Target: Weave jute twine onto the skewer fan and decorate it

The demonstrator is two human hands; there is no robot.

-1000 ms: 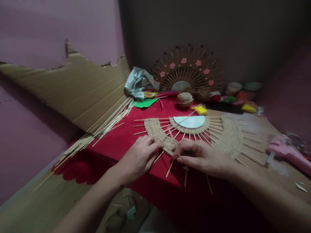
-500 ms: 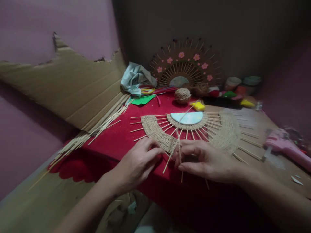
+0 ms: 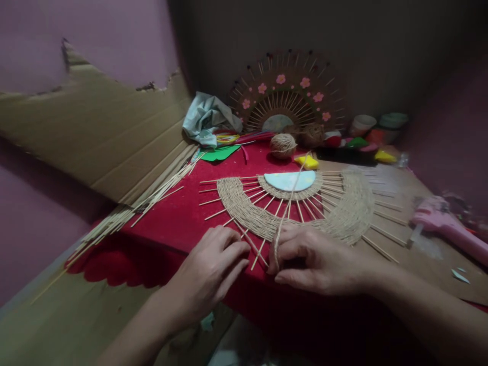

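One right hand (image 3: 318,262) clamped on twine (image 3: 292,195); left hand (image 3: 217,264) apart, curled, grip unclear. Woven half-ring (image 3: 247,211) flat on red-and-brown surface (image 3: 179,218). Torn cardboard (image 3: 125,134) against purple wall (image 3: 118,38).

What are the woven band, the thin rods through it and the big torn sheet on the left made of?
Woven band: probably jute twine, matte, judging by its tan, ropy rows.
Thin rods: likely bare wood or bamboo, being pale, straight and slender.
Torn sheet: apparently matte brown corrugated cardboard, by its parallel ridges and ragged edge.
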